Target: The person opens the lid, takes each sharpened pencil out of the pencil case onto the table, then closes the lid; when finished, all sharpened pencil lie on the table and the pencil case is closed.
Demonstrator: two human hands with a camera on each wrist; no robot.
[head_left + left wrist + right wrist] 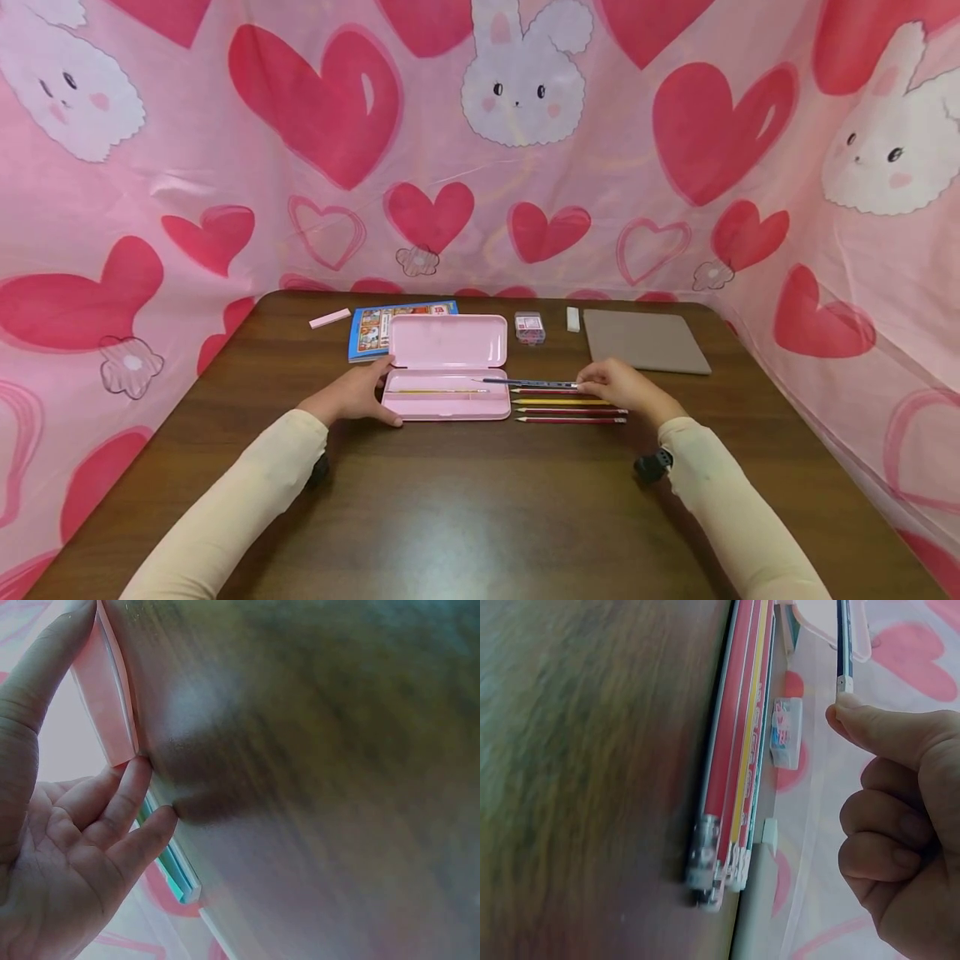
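Note:
A pink pencil case (pixel 447 410) lies with its lid (pixel 448 340) raised at the back, and a yellow pencil (pixel 435 391) rests inside. My left hand (pixel 352 393) holds the case's left end, thumb at the front edge and fingers at the back corner. Between thumb and index finger, my right hand (pixel 622 389) pinches a dark blue pencil (pixel 844 645) by its white-banded end. Its point reaches over the right part of the case. Below that hand, several red and yellow pencils (pixel 739 720) lie side by side on the table.
Behind the lid lies a blue-edged book (pixel 363 333), with a pink bar (pixel 330 318) to its left. A small clear box (pixel 529 328), a white block (pixel 573 319) and a flat grey-brown panel (pixel 645 340) line the back right. Patterned pink fabric (pixel 450 275) walls the table.

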